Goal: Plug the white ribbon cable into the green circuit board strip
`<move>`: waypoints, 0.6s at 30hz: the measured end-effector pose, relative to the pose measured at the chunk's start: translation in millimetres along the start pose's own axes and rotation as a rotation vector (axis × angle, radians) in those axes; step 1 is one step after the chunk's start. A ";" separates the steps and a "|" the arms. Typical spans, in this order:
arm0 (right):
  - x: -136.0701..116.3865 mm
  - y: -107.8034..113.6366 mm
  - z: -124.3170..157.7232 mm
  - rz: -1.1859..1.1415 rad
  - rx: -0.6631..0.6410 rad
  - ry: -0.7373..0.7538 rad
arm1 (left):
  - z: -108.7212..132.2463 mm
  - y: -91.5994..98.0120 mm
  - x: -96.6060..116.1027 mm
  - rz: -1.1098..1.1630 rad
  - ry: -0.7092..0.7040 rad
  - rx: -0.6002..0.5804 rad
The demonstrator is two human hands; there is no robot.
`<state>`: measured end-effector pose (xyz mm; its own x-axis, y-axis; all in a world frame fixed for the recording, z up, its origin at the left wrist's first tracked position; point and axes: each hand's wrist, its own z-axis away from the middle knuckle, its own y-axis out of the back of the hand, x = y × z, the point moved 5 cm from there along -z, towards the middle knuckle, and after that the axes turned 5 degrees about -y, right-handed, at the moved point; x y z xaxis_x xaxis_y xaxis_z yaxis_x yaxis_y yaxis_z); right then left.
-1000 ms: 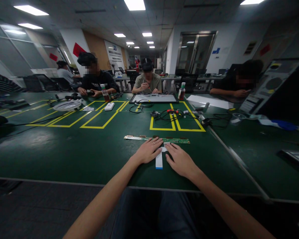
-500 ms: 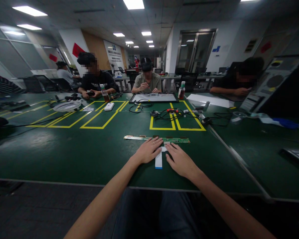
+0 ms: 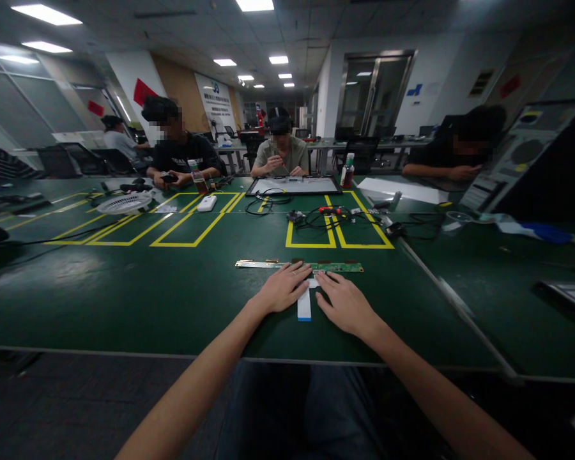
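A long, narrow green circuit board (image 3: 338,268) lies crosswise on the table in front of me. From its near edge a white flat ribbon cable (image 3: 305,305) runs back toward me, with a blue strip at its free end. My left hand (image 3: 283,287) rests with outstretched fingers on the board's middle, its thumb beside the cable. To the right of the cable is my right hand (image 3: 345,303), open, with its fingertips at the board's near edge where the cable meets it. Those fingertips partly hide the joint.
Beyond the board, a red-handled tool (image 3: 329,210) and black cables (image 3: 311,222) lie near yellow tape outlines. A white box (image 3: 207,203), a fan (image 3: 124,202) and bottles (image 3: 347,171) stand farther off. Co-workers sit across the table; a computer case (image 3: 522,153) is at right.
The camera view has shifted slightly, moving the whole scene a little up and left. Both hands keep nearly the same place on the board and cable.
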<state>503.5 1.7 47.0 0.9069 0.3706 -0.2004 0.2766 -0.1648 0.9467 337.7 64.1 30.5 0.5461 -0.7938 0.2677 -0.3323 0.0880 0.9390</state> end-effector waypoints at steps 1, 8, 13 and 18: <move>0.6 -0.2 -0.3 -0.006 0.001 -0.003 | 0.0 0.1 0.2 -0.001 -0.001 -0.001; -1.5 -1.0 1.8 -0.019 0.018 0.010 | 0.3 0.0 0.6 -0.015 -0.001 0.002; -3.2 -1.4 5.1 -0.019 0.011 0.006 | 0.7 -1.2 0.2 -0.026 0.001 0.000; -3.5 -0.2 5.4 -0.023 0.017 -0.002 | 1.6 -1.1 1.1 -0.042 -0.013 -0.010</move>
<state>502.0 -4.5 46.1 0.9009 0.3724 -0.2231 0.3031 -0.1717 0.9374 337.4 62.1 29.4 0.5496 -0.8046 0.2250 -0.3012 0.0603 0.9516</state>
